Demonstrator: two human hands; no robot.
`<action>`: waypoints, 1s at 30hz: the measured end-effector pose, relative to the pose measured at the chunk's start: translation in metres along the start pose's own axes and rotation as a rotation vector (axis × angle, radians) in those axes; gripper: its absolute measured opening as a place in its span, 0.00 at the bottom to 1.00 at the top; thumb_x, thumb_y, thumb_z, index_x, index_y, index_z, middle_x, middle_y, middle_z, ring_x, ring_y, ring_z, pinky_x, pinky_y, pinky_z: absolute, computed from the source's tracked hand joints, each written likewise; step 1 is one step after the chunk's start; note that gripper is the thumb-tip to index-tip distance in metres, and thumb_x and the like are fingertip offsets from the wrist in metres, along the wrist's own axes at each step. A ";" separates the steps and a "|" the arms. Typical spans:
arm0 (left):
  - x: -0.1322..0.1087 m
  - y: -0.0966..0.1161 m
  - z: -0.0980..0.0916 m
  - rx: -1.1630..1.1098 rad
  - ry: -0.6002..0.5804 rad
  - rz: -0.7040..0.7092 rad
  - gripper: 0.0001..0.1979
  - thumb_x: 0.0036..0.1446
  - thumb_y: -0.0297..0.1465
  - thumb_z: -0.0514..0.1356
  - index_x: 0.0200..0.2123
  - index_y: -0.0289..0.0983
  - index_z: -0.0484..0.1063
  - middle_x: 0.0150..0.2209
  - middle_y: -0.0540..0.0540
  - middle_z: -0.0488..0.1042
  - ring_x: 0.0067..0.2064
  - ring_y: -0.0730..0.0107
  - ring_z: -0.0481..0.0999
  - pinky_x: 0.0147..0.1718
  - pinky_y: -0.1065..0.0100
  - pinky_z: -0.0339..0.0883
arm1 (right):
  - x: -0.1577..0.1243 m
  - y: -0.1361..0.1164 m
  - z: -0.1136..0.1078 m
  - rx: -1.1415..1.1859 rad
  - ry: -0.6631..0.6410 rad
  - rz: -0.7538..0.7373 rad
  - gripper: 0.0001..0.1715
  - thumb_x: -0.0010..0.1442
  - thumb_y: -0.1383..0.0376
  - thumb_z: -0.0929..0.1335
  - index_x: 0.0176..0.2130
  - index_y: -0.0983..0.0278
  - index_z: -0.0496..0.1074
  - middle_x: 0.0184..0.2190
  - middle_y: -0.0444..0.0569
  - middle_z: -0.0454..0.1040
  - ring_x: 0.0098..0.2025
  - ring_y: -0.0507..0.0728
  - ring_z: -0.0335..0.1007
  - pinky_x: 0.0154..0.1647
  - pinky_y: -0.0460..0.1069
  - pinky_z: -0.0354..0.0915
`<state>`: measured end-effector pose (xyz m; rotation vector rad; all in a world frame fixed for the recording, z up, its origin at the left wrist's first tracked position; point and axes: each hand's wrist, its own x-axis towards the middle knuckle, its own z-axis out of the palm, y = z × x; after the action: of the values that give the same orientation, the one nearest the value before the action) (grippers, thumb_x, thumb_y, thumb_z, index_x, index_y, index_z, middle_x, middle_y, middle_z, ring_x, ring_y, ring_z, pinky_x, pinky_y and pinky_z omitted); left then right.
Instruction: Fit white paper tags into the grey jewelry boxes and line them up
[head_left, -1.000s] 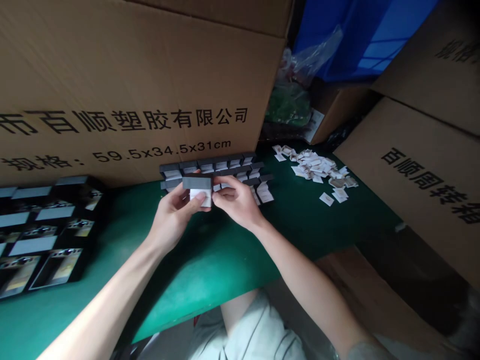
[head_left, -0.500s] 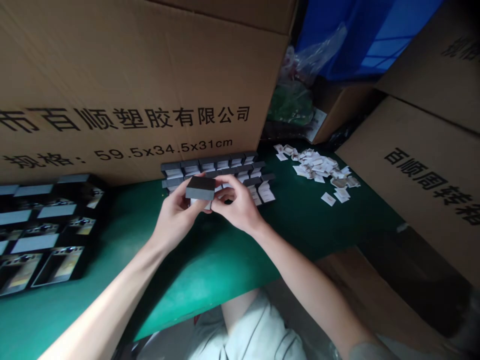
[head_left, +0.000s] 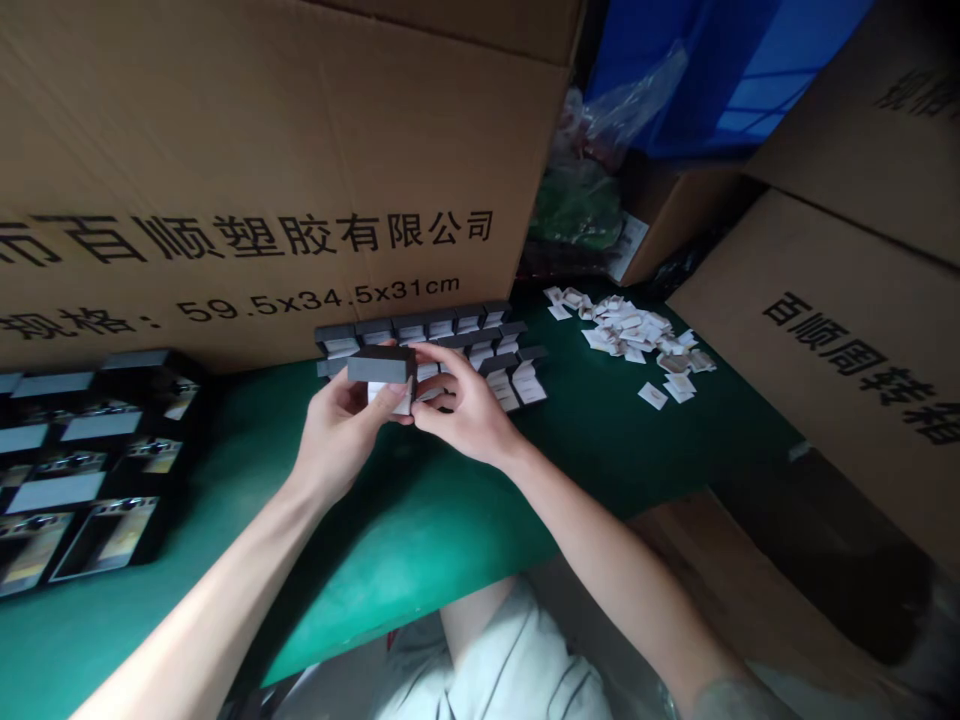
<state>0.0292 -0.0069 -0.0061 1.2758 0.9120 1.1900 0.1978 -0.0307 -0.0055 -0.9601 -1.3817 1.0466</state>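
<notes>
The left hand (head_left: pixel 334 428) keeps its grip around a small dark box (head_left: pixel 380 366), thumb on its white part; the right hand's (head_left: pixel 471 408) grip grasps the box's right edge. Relative to this box, the desk (head_left: pixel 427 530) lies below, rows of similar boxes (head_left: pixel 439 325) behind, white pieces (head_left: pixel 630 330) rightward, black cases (head_left: pixel 58 490) leftward.

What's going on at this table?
A person holds a dark box in the left hand, white showing beneath its lid, with the right hand's fingers at its side. Behind, more boxes stand open in rows. White pieces lie heaped rightward; black cases sit at far left.
</notes>
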 end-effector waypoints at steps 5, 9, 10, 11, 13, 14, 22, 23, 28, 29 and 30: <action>-0.002 -0.002 0.000 0.121 0.001 0.061 0.30 0.51 0.42 0.75 0.57 0.43 0.79 0.50 0.45 0.83 0.47 0.56 0.82 0.44 0.64 0.79 | -0.002 0.000 0.001 -0.061 0.008 -0.011 0.37 0.54 0.70 0.74 0.60 0.52 0.70 0.64 0.50 0.65 0.46 0.55 0.76 0.44 0.50 0.81; -0.001 -0.001 0.001 0.143 0.003 0.085 0.27 0.50 0.42 0.75 0.53 0.42 0.81 0.45 0.46 0.84 0.41 0.58 0.83 0.39 0.64 0.80 | -0.002 -0.003 0.000 -0.077 0.003 -0.039 0.36 0.54 0.70 0.74 0.60 0.53 0.70 0.63 0.50 0.66 0.47 0.55 0.76 0.44 0.50 0.81; -0.001 -0.001 0.001 0.126 0.005 0.089 0.24 0.51 0.41 0.75 0.51 0.42 0.81 0.43 0.47 0.84 0.39 0.60 0.82 0.37 0.65 0.80 | -0.002 -0.003 0.000 -0.061 -0.006 -0.034 0.35 0.55 0.70 0.73 0.60 0.54 0.70 0.63 0.50 0.66 0.47 0.55 0.76 0.43 0.50 0.81; 0.000 -0.001 0.001 0.108 0.006 0.088 0.22 0.51 0.41 0.75 0.49 0.42 0.81 0.41 0.48 0.84 0.37 0.62 0.82 0.35 0.66 0.80 | -0.002 -0.003 -0.001 -0.042 -0.014 -0.022 0.34 0.55 0.69 0.73 0.60 0.54 0.70 0.62 0.50 0.66 0.46 0.54 0.76 0.42 0.49 0.81; 0.000 -0.002 0.001 0.069 0.008 0.075 0.18 0.52 0.39 0.75 0.45 0.42 0.81 0.39 0.49 0.83 0.33 0.66 0.81 0.34 0.67 0.80 | 0.000 -0.003 -0.002 -0.012 -0.016 0.006 0.30 0.56 0.68 0.72 0.58 0.55 0.72 0.60 0.49 0.68 0.45 0.54 0.77 0.41 0.49 0.81; 0.000 -0.002 0.001 0.053 0.012 0.065 0.17 0.52 0.39 0.75 0.44 0.41 0.81 0.38 0.49 0.82 0.33 0.67 0.80 0.33 0.68 0.80 | 0.000 -0.003 -0.002 -0.003 -0.012 0.019 0.29 0.56 0.68 0.72 0.56 0.55 0.72 0.59 0.49 0.70 0.45 0.54 0.77 0.41 0.49 0.81; -0.002 0.000 0.006 -0.001 0.000 0.033 0.20 0.56 0.42 0.72 0.48 0.39 0.80 0.41 0.46 0.83 0.37 0.63 0.83 0.35 0.67 0.81 | 0.005 0.003 -0.002 0.067 0.065 0.086 0.17 0.60 0.58 0.73 0.49 0.58 0.75 0.56 0.49 0.76 0.45 0.56 0.80 0.39 0.48 0.80; -0.002 0.001 0.007 -0.023 -0.014 0.023 0.22 0.58 0.44 0.71 0.52 0.40 0.80 0.44 0.45 0.83 0.39 0.62 0.84 0.37 0.65 0.82 | 0.006 0.004 -0.001 0.076 0.077 0.093 0.17 0.60 0.56 0.74 0.48 0.58 0.75 0.55 0.48 0.77 0.44 0.55 0.80 0.40 0.49 0.80; -0.003 0.006 0.008 -0.121 -0.047 -0.063 0.29 0.60 0.44 0.68 0.63 0.43 0.75 0.49 0.43 0.83 0.43 0.56 0.85 0.43 0.59 0.83 | 0.008 0.006 -0.003 0.100 0.085 0.092 0.18 0.60 0.54 0.74 0.47 0.59 0.75 0.45 0.47 0.81 0.45 0.57 0.81 0.45 0.51 0.80; -0.003 0.006 0.008 -0.119 -0.052 -0.063 0.29 0.60 0.44 0.69 0.62 0.42 0.75 0.48 0.43 0.83 0.43 0.56 0.85 0.42 0.59 0.84 | 0.008 0.005 -0.004 0.098 0.079 0.085 0.17 0.60 0.54 0.74 0.47 0.59 0.75 0.43 0.46 0.81 0.45 0.57 0.81 0.45 0.51 0.80; -0.003 0.005 0.007 -0.109 -0.055 -0.054 0.29 0.60 0.44 0.69 0.62 0.42 0.76 0.48 0.43 0.83 0.43 0.56 0.85 0.41 0.59 0.84 | 0.008 0.005 -0.004 0.090 0.075 0.074 0.17 0.60 0.55 0.74 0.46 0.59 0.75 0.42 0.46 0.81 0.45 0.57 0.81 0.45 0.51 0.80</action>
<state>0.0348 -0.0116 -0.0005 1.1837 0.8260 1.1418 0.2012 -0.0214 -0.0080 -0.9803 -1.2360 1.1074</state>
